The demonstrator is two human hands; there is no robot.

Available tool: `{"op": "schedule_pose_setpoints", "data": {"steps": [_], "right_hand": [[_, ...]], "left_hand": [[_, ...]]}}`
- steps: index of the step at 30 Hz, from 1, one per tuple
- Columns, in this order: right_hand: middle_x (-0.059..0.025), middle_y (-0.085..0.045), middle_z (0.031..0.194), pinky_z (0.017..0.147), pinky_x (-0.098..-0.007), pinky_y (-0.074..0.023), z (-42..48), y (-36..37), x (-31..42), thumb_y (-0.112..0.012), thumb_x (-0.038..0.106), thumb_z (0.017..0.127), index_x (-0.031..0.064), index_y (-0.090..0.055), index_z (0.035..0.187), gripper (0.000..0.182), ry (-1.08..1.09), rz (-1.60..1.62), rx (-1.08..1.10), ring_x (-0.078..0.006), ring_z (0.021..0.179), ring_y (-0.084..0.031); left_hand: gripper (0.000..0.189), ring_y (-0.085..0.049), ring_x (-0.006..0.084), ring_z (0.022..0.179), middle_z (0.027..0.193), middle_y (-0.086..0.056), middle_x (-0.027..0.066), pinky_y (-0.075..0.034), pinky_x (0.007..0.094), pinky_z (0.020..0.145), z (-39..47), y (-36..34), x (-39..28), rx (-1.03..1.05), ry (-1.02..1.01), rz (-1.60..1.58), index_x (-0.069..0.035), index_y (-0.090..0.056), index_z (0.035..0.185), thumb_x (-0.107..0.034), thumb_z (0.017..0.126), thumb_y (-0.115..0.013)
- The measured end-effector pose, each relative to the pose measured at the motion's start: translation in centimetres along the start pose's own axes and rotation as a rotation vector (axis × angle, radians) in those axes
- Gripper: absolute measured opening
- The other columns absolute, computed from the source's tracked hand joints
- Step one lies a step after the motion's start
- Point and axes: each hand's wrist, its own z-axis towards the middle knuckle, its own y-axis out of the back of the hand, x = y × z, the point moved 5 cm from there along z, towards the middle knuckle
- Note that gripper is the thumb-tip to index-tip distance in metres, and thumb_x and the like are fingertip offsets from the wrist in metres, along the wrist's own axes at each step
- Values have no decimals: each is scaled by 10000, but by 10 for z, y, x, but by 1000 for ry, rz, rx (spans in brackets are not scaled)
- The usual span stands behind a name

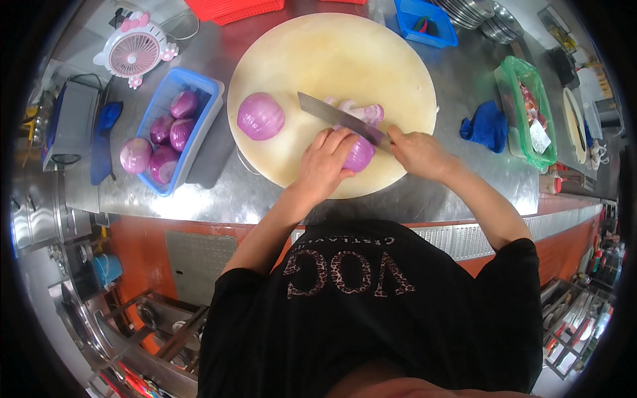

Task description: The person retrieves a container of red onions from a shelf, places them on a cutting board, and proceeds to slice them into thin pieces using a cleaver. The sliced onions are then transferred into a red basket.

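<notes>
On a round cutting board (328,54), my left hand (326,161) holds a piece of red onion (359,154) down near the board's front edge. In my right hand (418,153) is the handle of a cleaver (343,117); its blade lies along the onion's far side, and the cutting edge is hard to see. Beyond the blade are cut onion pieces (367,112), partly hidden by it. A larger peeled red onion (261,116) rests at the board's left.
Left of the board, a blue basket (199,134) holds several red onions (183,104), near a pink fan (134,52). At right are a blue cloth (486,127) and a container lined with green plastic (515,117). A small blue basket (428,37) and metal bowls (465,10) stand behind.
</notes>
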Motion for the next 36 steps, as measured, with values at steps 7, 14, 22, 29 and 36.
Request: {"op": "schedule_pose_setpoints", "data": {"steps": [7, 14, 22, 29, 36], "right_hand": [[-234, -590, 674, 611, -503, -450, -5, 10, 2, -461, 146, 914, 5, -377, 1019, 195, -44, -14, 80, -427, 680, -590], [-237, -591, 679, 601, -503, -451, -28, 49, 23, -467, 134, 900, 0, -383, 1046, 215, -87, -90, 219, -430, 681, -591], [-245, -600, 701, 602, -505, -457, -5, 27, 20, -476, 72, 852, -31, -391, 1044, 234, -34, -61, 142, -426, 687, -602], [-256, -595, 711, 615, -517, -447, -4, -8, 10, -477, 104, 889, -14, -377, 1029, 209, -118, -57, 197, -439, 704, -592], [-261, -595, 711, 609, -516, -455, -14, 66, 45, -453, 81, 875, -21, -371, 1014, 191, -11, -58, 219, -453, 692, -589]], "left_hand": [[666, -482, 291, 1082, 1205, -510, 60, -444, 382, 908, 7, -3, 7, -10, -29, 42, -55, -550, 1157, -148, 553, -813], [633, -503, 260, 1088, 1186, -525, 59, -465, 360, 884, 7, 3, 8, -32, -12, 36, -46, -558, 1123, -143, 549, -808], [640, -510, 288, 1081, 1188, -525, 75, -465, 373, 887, 3, 2, 11, -31, 7, 2, -61, -550, 1135, -156, 560, -815], [639, -517, 292, 1070, 1178, -527, 82, -467, 374, 879, 3, -3, 11, -59, 2, -16, -60, -553, 1123, -152, 550, -819], [605, -523, 288, 1047, 1154, -534, 98, -465, 370, 878, -1, 2, 14, -115, -27, -30, -34, -564, 1096, -129, 549, -806]]}}
